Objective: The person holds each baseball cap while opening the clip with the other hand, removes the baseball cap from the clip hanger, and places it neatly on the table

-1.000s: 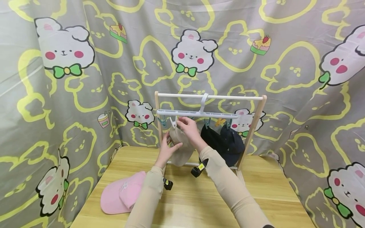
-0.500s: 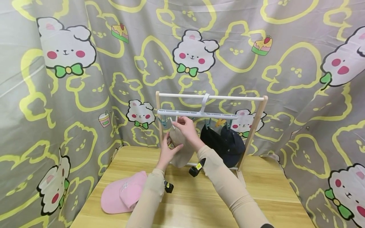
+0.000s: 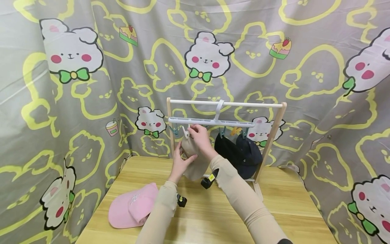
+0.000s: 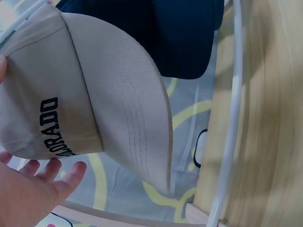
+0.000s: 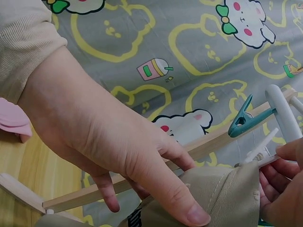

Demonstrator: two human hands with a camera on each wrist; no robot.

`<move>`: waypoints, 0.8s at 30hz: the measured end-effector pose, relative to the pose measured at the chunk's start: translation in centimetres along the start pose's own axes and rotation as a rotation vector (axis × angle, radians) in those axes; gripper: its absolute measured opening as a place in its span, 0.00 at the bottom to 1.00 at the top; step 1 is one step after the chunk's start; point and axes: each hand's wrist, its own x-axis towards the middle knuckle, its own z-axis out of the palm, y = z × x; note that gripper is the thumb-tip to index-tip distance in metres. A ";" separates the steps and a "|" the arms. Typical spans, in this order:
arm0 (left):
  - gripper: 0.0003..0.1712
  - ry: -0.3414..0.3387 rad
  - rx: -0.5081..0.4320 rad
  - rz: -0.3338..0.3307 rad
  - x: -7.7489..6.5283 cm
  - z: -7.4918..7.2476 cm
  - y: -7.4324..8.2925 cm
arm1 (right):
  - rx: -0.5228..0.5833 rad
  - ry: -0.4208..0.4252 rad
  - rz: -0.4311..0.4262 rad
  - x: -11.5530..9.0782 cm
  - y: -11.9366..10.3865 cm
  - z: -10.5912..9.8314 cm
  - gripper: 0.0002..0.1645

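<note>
A beige baseball cap (image 3: 196,166) with dark lettering hangs brim-down at the left part of the pale clip hanger (image 3: 195,120). My left hand (image 3: 179,164) holds the cap at its side, thumb on the near face. My right hand (image 3: 200,136) pinches a white clip (image 3: 185,132) at the cap's upper edge. In the right wrist view, that clip (image 5: 258,150) sits right at the beige fabric, and the left hand (image 5: 113,127) lies across the cap. The left wrist view shows the cap's brim (image 4: 123,90) pointing away from the left fingers.
A wooden rack (image 3: 271,142) carries the hanger. Black (image 3: 226,149) and navy (image 3: 249,156) caps hang from teal clips on the right, an orange clip (image 3: 236,130) between them. A teal clip (image 3: 175,130) hangs at the left end. A pink cap (image 3: 132,206) lies on the wooden table (image 3: 207,217).
The beige cap's brim has shifted slightly right and down. Both hands stay nearly where they were, with the right fingers still at the white clip.
</note>
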 end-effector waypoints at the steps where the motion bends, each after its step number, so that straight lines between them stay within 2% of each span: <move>1: 0.57 0.002 0.001 -0.004 0.0 0.0 0.0 | 0.000 -0.001 0.002 0.0 0.0 0.0 0.15; 10: 0.60 0.018 -0.035 -0.016 0.0 0.1 0.4 | 0.030 -0.033 0.029 -0.2 -0.1 -0.1 0.15; 16: 0.69 0.063 0.030 -0.013 0.1 0.3 0.5 | 0.092 -0.056 0.052 -0.3 -0.2 0.0 0.15; 24: 0.66 0.060 0.010 -0.029 0.3 0.3 0.6 | 0.128 -0.075 0.057 -0.3 -0.5 -0.2 0.15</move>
